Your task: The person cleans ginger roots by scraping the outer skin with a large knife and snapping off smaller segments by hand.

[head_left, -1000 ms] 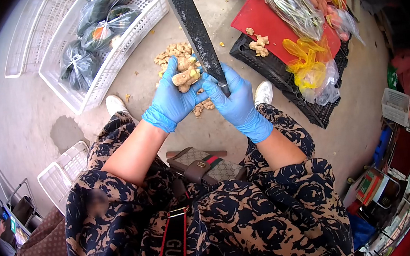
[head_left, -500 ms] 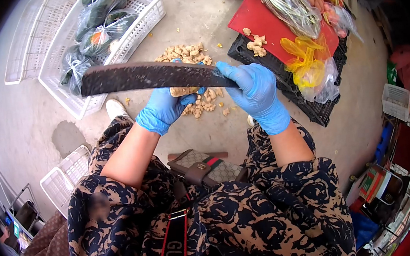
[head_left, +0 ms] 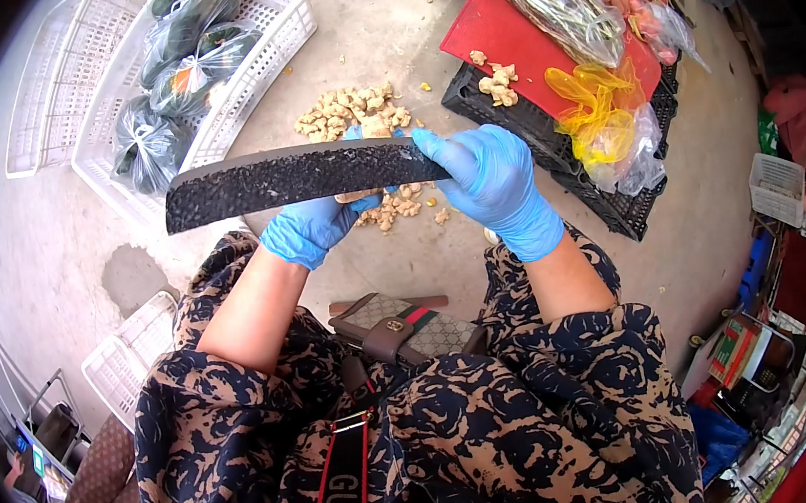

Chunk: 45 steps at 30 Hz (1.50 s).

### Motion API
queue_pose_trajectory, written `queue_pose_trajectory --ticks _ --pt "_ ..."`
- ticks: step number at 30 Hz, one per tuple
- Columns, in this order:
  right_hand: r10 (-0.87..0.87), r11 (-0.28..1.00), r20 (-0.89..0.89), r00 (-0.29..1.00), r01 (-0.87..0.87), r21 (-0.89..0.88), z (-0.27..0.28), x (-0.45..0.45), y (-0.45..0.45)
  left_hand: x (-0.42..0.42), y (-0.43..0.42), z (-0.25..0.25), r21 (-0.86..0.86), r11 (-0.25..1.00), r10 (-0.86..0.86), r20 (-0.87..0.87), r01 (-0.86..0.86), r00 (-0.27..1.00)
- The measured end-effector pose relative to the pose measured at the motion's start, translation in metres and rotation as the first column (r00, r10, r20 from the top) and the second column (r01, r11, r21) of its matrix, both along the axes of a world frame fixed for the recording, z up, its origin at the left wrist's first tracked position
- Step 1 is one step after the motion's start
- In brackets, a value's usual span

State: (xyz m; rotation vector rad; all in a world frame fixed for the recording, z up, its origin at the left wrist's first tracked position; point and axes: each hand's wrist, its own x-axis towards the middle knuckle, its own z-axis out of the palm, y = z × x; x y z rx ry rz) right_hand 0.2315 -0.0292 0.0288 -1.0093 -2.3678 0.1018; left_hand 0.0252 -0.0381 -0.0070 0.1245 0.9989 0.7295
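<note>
My right hand (head_left: pixel 499 182), in a blue glove, is closed around the near end of a long, dark, broad-bladed knife (head_left: pixel 287 180). The blade stretches leftward across my view with its pitted flat side showing. My left hand (head_left: pixel 306 234), also gloved in blue, is closed on a piece of ginger (head_left: pixel 374 130) behind the blade. The knife covers much of that piece and most of the left fingers; whether blade and ginger touch I cannot tell. Beyond and below lies a pile of ginger (head_left: pixel 330 114) on the concrete floor.
At the left stands a white crate (head_left: pixel 245 101) with bagged dark green vegetables. A red board (head_left: pixel 488 31) on black crates (head_left: pixel 625 213) at the right bears ginger, plastic bags and carrots. A patterned bag (head_left: pixel 392 329) hangs at my waist.
The knife has turned so more of its flat side shows, and its left end is lower. My left hand has shifted slightly down and left, still holding the ginger.
</note>
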Motion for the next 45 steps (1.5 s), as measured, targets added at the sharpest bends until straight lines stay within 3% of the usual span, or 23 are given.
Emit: queue_pose_trajectory --ticks 11,14,15,18,21,22,25,29,30,33,38,41,45 --pt "-0.045 0.999 0.036 0.998 0.045 0.002 -0.004 -0.001 -0.002 -0.003 -0.007 -0.01 0.178 0.984 -0.041 0.345 -0.023 0.938" --pt "-0.115 0.993 -0.02 0.993 0.115 -0.021 -0.013 0.003 -0.002 0.002 -0.006 0.004 0.378 0.921 -0.132 0.071 0.096 0.989" --pt "-0.211 0.97 -0.021 0.977 0.207 -0.125 -0.019 0.004 -0.002 0.0 -0.003 0.012 0.365 0.93 -0.097 0.162 0.032 0.982" --pt "-0.472 0.811 0.022 0.881 0.444 -0.382 -0.039 0.006 0.001 -0.004 0.001 0.029 0.493 0.862 -0.174 0.068 0.118 0.982" --pt "-0.566 0.653 0.012 0.825 0.457 -0.603 -0.04 0.011 0.003 -0.01 0.007 0.018 0.44 0.898 -0.113 0.179 0.024 0.977" --pt "-0.593 0.64 -0.049 0.804 0.434 -0.635 -0.038 0.011 0.005 -0.013 0.01 0.018 0.503 0.861 -0.171 0.156 0.071 0.973" --pt "-0.704 0.608 -0.281 0.652 0.35 -0.713 -0.013 0.02 0.014 -0.011 0.009 0.018 0.399 0.917 -0.082 0.147 0.017 0.986" --pt "-0.729 0.681 -0.65 0.215 0.13 -0.721 0.029 0.052 0.021 -0.009 0.016 -0.004 0.166 0.984 0.001 0.314 -0.056 0.949" --pt "-0.72 0.694 -0.675 0.159 0.154 -0.703 0.039 0.064 0.018 -0.008 0.018 -0.015 0.079 0.993 0.052 0.408 -0.092 0.911" --pt "-0.682 0.712 -0.731 0.01 0.235 -0.661 0.048 0.094 0.001 0.012 0.018 -0.039 0.021 0.995 0.089 0.329 -0.101 0.94" --pt "-0.707 0.678 -0.702 -0.081 0.204 -0.706 0.051 0.129 -0.029 0.052 0.009 -0.1 -0.055 0.997 -0.032 0.31 0.051 0.95" --pt "-0.714 0.677 -0.697 -0.059 0.196 -0.71 0.054 0.143 -0.042 0.077 0.009 -0.136 -0.09 0.994 -0.046 0.177 0.063 0.983" --pt "-0.77 0.609 -0.635 -0.055 0.231 -0.759 0.062 0.143 -0.052 0.119 0.034 -0.188 -0.187 0.978 0.105 0.046 -0.094 0.993"
